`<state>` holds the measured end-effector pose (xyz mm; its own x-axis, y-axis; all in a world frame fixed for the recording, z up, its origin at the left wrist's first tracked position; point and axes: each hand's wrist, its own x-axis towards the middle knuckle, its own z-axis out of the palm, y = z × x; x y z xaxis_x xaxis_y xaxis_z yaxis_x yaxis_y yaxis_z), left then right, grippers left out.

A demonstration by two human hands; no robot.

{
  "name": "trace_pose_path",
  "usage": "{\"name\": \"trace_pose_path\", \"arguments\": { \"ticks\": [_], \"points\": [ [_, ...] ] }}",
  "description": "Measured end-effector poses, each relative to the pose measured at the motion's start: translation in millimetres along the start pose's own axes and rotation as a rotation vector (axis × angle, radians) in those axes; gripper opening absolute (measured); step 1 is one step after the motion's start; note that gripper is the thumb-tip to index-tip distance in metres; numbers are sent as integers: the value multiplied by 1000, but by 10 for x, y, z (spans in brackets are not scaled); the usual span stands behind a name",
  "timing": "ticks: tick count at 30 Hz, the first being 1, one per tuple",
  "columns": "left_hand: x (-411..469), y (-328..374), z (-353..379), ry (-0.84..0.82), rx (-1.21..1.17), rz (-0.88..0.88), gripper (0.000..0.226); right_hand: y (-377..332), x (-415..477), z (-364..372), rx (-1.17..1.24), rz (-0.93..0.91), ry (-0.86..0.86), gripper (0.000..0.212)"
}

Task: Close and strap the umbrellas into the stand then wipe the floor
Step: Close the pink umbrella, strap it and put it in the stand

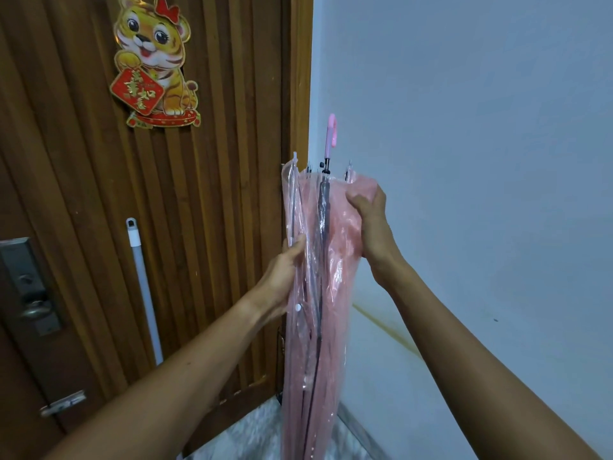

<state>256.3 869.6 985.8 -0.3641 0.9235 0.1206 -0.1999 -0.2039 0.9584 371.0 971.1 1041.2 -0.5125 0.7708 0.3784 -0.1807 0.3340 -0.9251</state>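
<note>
A folded pink see-through umbrella (326,293) stands upright in front of me, its pink hooked handle (331,132) pointing up and its tip below the frame's bottom edge. My left hand (285,277) grips the loose canopy folds and a rib on the left side, at mid height. My right hand (371,224) clasps the bunched canopy on the right, near the rib tips. A white snap button (298,307) on the canopy shows just below my left hand. No stand is in view.
A brown slatted wooden door (205,194) fills the left, with a tiger decoration (154,61) and a metal lock (28,290). A white pole (144,287) leans against the door. A pale wall (481,161) is on the right. Marbled floor (258,433) shows at the bottom.
</note>
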Motion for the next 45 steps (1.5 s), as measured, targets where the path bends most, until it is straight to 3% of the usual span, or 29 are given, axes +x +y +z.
{"name": "trace_pose_path", "arguments": {
  "ticks": [5,9,13,19,22,26,29,31,33,34,36,39,43,45],
  "points": [
    [-3,34,37,-50,-71,5,48,72,7,37,-182,-23,-15,110],
    [18,20,4,-72,-146,34,43,165,71,-13,-149,-11,-21,100],
    [51,-32,-69,-90,-52,29,62,221,82,-45,-82,-45,-21,95],
    [50,-121,-34,-165,-162,43,40,146,90,10,-76,-60,-207,82],
    [68,-134,-58,-112,-205,75,29,69,111,-25,-136,4,-265,94],
    [132,-29,-94,-39,-204,101,22,71,-34,-22,-256,27,-47,114],
    [206,139,-107,18,-220,120,24,169,-195,73,-312,-137,167,99],
    [257,243,-102,41,-228,122,23,201,-274,118,-339,-268,205,60],
    [318,312,-126,56,-232,129,17,184,-314,120,-404,-313,77,18],
    [350,330,-149,66,-239,137,17,169,-331,118,-443,-288,-34,10],
    [388,348,-194,57,-239,155,14,157,-353,117,-541,-236,-181,10],
    [453,320,-299,68,-192,154,15,132,-342,106,-654,-191,-233,4],
    [530,306,-403,214,-134,95,78,94,-354,122,-762,-132,-327,25],
    [533,293,-434,231,-147,83,91,93,-370,159,-775,-102,-328,24]
  ]
}}
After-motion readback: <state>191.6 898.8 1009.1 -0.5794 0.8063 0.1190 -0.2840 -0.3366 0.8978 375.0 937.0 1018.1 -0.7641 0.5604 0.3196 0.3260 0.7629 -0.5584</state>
